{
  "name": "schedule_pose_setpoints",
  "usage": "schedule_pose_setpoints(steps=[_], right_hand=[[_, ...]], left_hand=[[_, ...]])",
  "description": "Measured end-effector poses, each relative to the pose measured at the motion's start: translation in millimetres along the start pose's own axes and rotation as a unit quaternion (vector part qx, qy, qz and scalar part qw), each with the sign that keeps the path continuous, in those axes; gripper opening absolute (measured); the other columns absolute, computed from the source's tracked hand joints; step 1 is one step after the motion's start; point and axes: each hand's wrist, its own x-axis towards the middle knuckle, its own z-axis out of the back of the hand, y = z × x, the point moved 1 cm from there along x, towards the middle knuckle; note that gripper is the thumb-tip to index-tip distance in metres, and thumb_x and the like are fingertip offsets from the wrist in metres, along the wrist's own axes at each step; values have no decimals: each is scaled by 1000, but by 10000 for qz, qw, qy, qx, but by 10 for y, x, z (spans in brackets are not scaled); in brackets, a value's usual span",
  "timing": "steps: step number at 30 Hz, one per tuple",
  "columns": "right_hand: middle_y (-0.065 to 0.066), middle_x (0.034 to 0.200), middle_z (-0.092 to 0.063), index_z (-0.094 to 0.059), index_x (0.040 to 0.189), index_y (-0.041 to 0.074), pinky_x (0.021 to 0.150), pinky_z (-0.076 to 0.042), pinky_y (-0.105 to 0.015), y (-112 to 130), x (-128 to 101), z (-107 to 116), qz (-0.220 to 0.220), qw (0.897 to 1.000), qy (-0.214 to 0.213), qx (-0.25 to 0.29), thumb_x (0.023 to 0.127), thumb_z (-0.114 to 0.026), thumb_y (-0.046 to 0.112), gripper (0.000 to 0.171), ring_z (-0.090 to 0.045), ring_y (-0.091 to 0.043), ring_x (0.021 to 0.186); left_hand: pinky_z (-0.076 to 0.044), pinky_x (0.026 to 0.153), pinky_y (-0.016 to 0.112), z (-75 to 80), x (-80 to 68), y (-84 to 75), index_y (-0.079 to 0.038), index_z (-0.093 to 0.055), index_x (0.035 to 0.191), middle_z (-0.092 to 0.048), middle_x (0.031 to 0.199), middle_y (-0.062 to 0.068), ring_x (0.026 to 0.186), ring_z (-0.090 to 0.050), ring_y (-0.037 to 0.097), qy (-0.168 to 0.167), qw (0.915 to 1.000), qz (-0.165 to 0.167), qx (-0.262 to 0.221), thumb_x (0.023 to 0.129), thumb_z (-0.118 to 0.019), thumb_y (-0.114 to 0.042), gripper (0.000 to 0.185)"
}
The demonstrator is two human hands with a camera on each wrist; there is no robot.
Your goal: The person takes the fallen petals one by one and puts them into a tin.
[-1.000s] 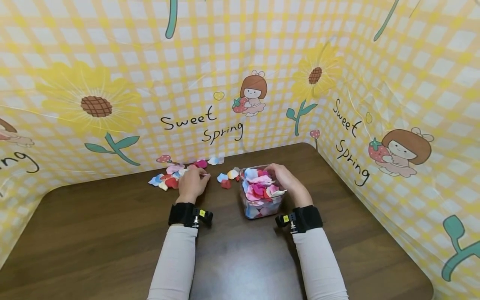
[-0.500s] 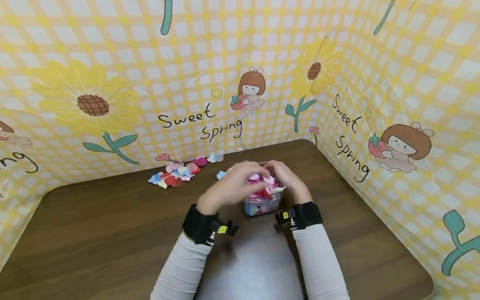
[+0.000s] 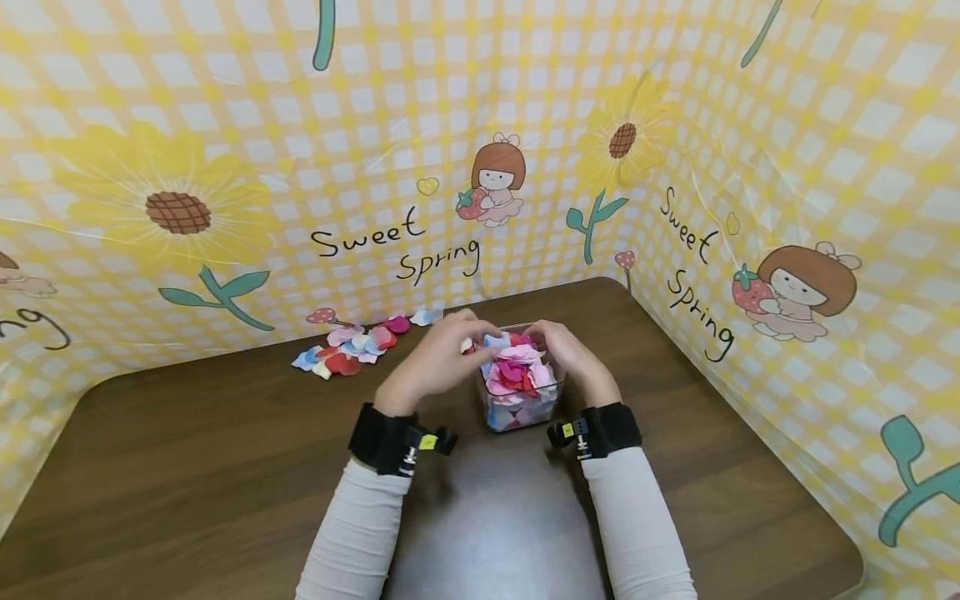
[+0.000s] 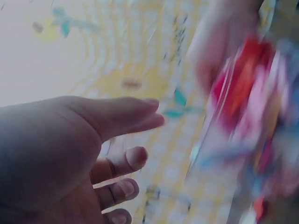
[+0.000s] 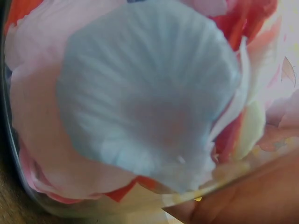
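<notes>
The clear box point(image 3: 520, 392) stands on the tabletop point(image 3: 225, 467), heaped with petals point(image 3: 513, 371). The right hand point(image 3: 572, 357) grips its far side; the left hand point(image 3: 435, 362), fingers loosely spread, hovers at its left rim. A careless brush could spill petals.

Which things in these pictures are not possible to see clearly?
- Left wrist view: the clear box of petals is motion-blurred.
- Head view: the left hand covers the petals behind it; whether it holds one is unclear.
- Right wrist view: the right hand is cut off; its grip stays hidden.
</notes>
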Motion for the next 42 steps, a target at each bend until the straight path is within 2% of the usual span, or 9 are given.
schedule_pose_setpoints(steps=[3,6,12,18,21,26,33,37,42], right_hand=[[-17,120,-64,-63,129,-1,80,-45,-34,14,-6,0,-68,10000,4,-70,104,-32,30,51,-57,-25,100],[-17,122,-62,-61,131,-1,80,-46,-34,25,-28,9,-111,9999,39,-86,104,-31,31,51,-56,-25,99],[-18,123,-61,-61,133,0,79,-46,-34,8,-41,1,-172,9998,-5,-65,104,-31,31,52,-56,-25,98],[-20,123,-63,-63,130,-3,80,-45,-33,-8,-34,-30,-36,9999,-23,-106,104,-33,29,50,-57,-26,101],[-20,124,-63,-62,130,-2,81,-46,-34,-9,-36,-29,-68,9999,-66,-96,104,-33,30,50,-57,-26,102],[-20,127,-61,-61,131,-1,84,-46,-35,-2,-24,-7,-108,9999,-74,-78,104,-32,31,50,-57,-28,107],[-19,124,-63,-61,130,-3,82,-47,-32,43,18,17,-38,10000,-48,-54,104,-32,28,50,-58,-25,105],[-18,117,-65,-62,128,-5,76,-46,-30,52,22,9,36,10000,-11,-21,105,-32,26,49,-58,-21,96],[-19,120,-67,-63,123,-7,85,-46,-31,46,19,-25,159,9998,-66,-96,105,-31,24,48,-61,-24,103]], left_hand=[[-49,87,46,133,-79,206,-7,-74,118,-68,106,8,100,-63,26,-337,9975,605,122,101,-66,-21,23],[-51,83,46,140,-127,417,-6,-75,113,-71,103,8,94,-65,26,-584,9871,1411,477,100,-67,-20,20],[-51,76,46,-158,-134,822,-5,-73,109,-71,100,11,88,-64,28,-553,9610,2588,808,95,-72,-25,25],[-51,75,48,-391,-151,1039,-8,-72,87,-70,96,9,86,-65,29,-685,9399,3212,938,90,-78,-29,23],[-52,75,46,-391,-155,1072,-9,-75,84,-72,94,8,85,-66,28,-695,9428,3173,754,92,-77,-23,16],[-49,66,36,-199,-137,968,-3,-75,89,-69,82,8,73,-61,23,-818,9607,2641,236,95,-73,-19,17],[-49,76,37,119,-5,202,-3,-75,97,-70,91,9,82,-63,23,-1176,9832,1305,-504,95,-72,-20,17],[-47,83,40,-78,92,-193,-5,-76,95,-69,97,8,92,-62,27,-1174,9897,699,-418,93,-75,-21,16],[-42,84,40,-435,170,-328,-11,-78,88,-66,89,3,90,-57,25,-933,9944,457,209,91,-76,-23,12]])
